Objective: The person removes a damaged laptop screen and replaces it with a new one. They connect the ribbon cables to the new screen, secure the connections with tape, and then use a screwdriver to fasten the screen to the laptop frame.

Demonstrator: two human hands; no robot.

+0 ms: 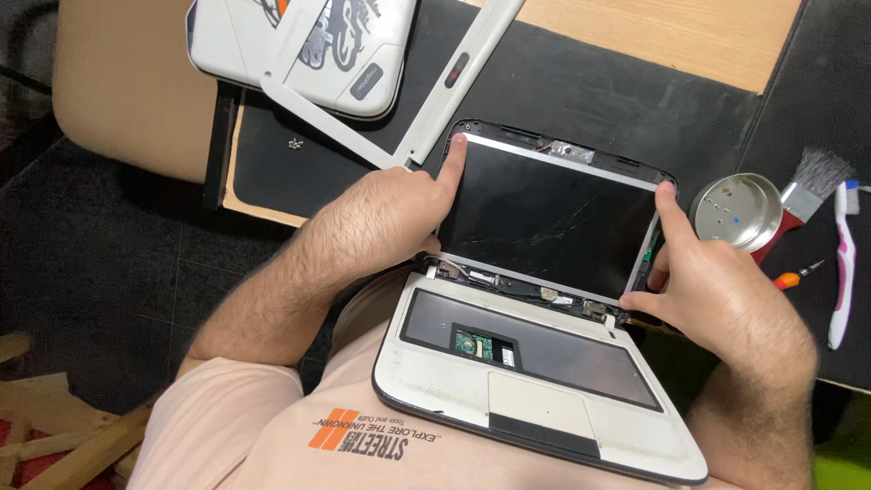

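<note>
Resting across the person's lap, a small white laptop point(535, 399) lies open and partly stripped: the keyboard is out, leaving a dark bay with a green circuit card point(474, 343) showing, and the touchpad point(542, 408) sits nearest the camera. Its bare screen panel point(553, 218), scratched and without its surround, stands tilted back between both hands.

Behind it a black work mat point(581, 86) covers a wooden table point(689, 32), where the detached white screen bezel point(381, 100) leans over a second white laptop lid point(299, 45).

Left hand point(390, 209): mostly curled, index finger extended and pressing the panel's upper left corner, thumb apparently at the left edge near the hinge. Right hand point(717, 290): half open, index finger up along the panel's right edge, thumb and remaining fingers pinching at the lower right corner beside the hinge point(594, 308). The panel thus sits framed by the two hands, gripped only at its margins.

Judged from this hold, the work goes best with pressure kept on the metal frame, not the glass, both sides moved evenly, and care for the thin cables point(472, 272) running along the hinge line.

To the right lie a round metal tin point(737, 210) holding small parts, a red-handled brush point(803, 195), a toothbrush point(844, 263) and a small orange screwdriver point(798, 274).
</note>
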